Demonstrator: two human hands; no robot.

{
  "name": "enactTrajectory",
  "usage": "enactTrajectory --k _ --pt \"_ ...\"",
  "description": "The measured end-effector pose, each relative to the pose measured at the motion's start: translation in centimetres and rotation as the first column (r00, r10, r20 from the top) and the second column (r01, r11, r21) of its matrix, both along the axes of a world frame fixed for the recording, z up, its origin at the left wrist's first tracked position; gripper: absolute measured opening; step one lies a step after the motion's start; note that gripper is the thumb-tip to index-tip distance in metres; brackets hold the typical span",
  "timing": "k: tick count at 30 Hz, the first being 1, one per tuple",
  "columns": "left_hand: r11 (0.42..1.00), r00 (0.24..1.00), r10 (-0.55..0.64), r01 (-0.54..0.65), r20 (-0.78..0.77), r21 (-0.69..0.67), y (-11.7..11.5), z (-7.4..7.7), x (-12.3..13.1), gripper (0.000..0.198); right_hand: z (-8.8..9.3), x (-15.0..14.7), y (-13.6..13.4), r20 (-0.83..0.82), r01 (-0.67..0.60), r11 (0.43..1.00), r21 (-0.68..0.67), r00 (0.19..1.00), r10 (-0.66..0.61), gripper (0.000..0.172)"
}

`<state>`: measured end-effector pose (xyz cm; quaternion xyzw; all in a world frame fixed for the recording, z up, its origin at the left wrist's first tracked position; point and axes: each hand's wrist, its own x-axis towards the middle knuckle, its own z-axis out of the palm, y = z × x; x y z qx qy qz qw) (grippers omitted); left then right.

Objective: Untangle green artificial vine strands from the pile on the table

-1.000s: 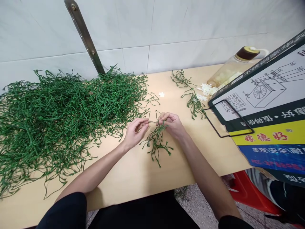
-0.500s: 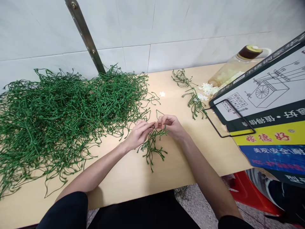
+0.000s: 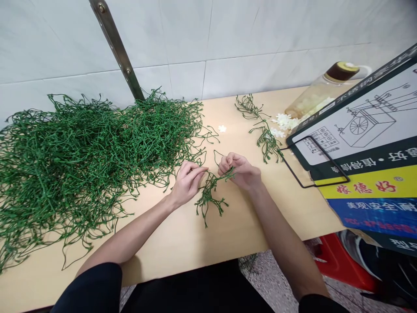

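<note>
Between my hands hangs a branched green plastic stem [image 3: 210, 195], its thin sprigs drooping over the table. My left hand [image 3: 187, 180] is closed, thumb and forefinger pinching one end of this stem. My right hand [image 3: 239, 170] is also closed, with its fingertips gripping another part of the stem. Left of my hands, a big tangled heap of green plastic stems [image 3: 97, 161] spreads over the table. A lone white plastic flower [image 3: 222, 128] lies beyond my hands.
At the back right lie a few separate green stems [image 3: 267, 141], white flowers [image 3: 283, 121] and a bottle [image 3: 317, 93]. A printed cardboard box [image 3: 368, 126] with a black wire frame [image 3: 325, 154] stands at the right. A metal bar [image 3: 117, 50] runs down the wall.
My hands have drawn slightly apart, the left going left and the right going right. The green stem is now stretched between them and hangs a little higher.
</note>
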<state>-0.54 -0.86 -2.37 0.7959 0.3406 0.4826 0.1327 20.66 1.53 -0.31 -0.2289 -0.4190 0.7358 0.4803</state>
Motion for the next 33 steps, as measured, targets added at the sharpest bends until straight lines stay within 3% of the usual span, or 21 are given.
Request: enactTrajectory --k 2,5,8,11,14,20,28,33 --pt "1.0 1.0 -0.004 0.004 -0.019 -0.005 0.0 0.0 0.0 0.021 0.3 0.0 0.1 0.047 0.02 1.0 -0.023 0.999 -0.019 0.026" --pt "1.0 0.999 -0.018 0.017 -0.037 -0.013 0.1 -0.2 0.0 0.02 0.1 -0.2 0.0 0.293 0.068 0.997 0.024 0.954 -0.072 0.033" --pt "0.999 0.998 -0.045 0.046 -0.053 0.006 0.1 -0.3 -0.2 0.02 -0.3 -0.9 -0.4 0.582 -0.009 0.99 0.137 0.81 -0.073 0.031" --pt "0.998 0.997 -0.052 0.055 -0.062 0.041 0.0 -0.3 -0.3 0.022 -0.5 -1.4 -0.8 0.706 -0.123 0.973 0.197 0.706 -0.054 0.03" --pt "0.997 0.999 -0.016 0.019 -0.037 0.071 0.0 -0.3 -0.4 0.024 -0.6 -1.5 -0.9 0.709 -0.158 0.961 0.225 0.703 -0.051 0.028" --pt "0.997 0.997 0.071 -0.071 0.017 0.034 0.2 -0.3 0.0 0.016 -1.3 -1.3 -0.6 0.629 -0.09 0.962 0.259 0.771 -0.098 0.028" --pt "0.994 0.996 0.033 -0.041 -0.084 -0.099 -0.1 -0.1 0.2 0.012 -1.1 -1.3 -0.6 0.651 -0.071 0.919 0.387 0.728 -0.218 0.016" --pt "0.989 0.963 0.039 -0.075 -0.268 -0.125 -0.2 -0.3 0.2 0.019 -1.1 -1.4 -0.5 0.618 -0.096 0.881 0.464 0.747 -0.244 0.011"
